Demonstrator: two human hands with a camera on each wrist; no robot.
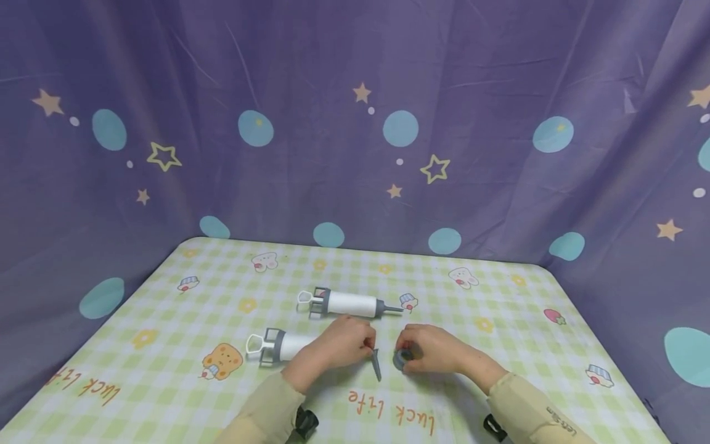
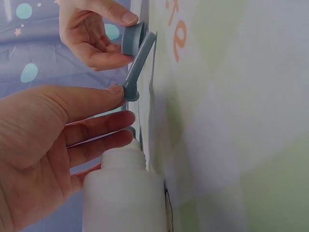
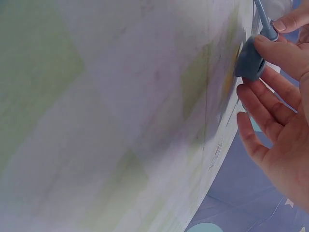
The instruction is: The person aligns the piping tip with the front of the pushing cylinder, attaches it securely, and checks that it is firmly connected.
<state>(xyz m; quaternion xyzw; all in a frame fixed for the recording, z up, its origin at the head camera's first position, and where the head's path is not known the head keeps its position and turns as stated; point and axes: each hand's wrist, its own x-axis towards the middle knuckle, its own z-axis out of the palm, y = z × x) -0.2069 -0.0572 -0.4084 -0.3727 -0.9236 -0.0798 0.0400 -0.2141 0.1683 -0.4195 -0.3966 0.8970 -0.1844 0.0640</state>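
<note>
My left hand [image 1: 342, 342] pinches a slim grey tapered nozzle [image 1: 377, 366] by its wider end, between thumb and finger; the narrow end points toward the table's front. Facing it, my right hand [image 1: 432, 349] holds a grey ring-shaped cap [image 3: 248, 60] between thumb and fingers, its opening turned toward the nozzle. In the left wrist view the nozzle and cap lie close together; whether they touch I cannot tell. Partly hidden behind my left hand lies a syringe-like dispenser with a white barrel [image 2: 123, 200], a grey frame and a white loop handle [image 1: 255, 344].
Farther back lies a second white-barrelled dispenser [image 1: 352, 304] with a grey nozzle attached, pointing right. A green-and-white checked cloth with printed cartoons covers the table [image 1: 516, 320]. A purple curtain [image 1: 333, 61] hangs behind it and at both sides.
</note>
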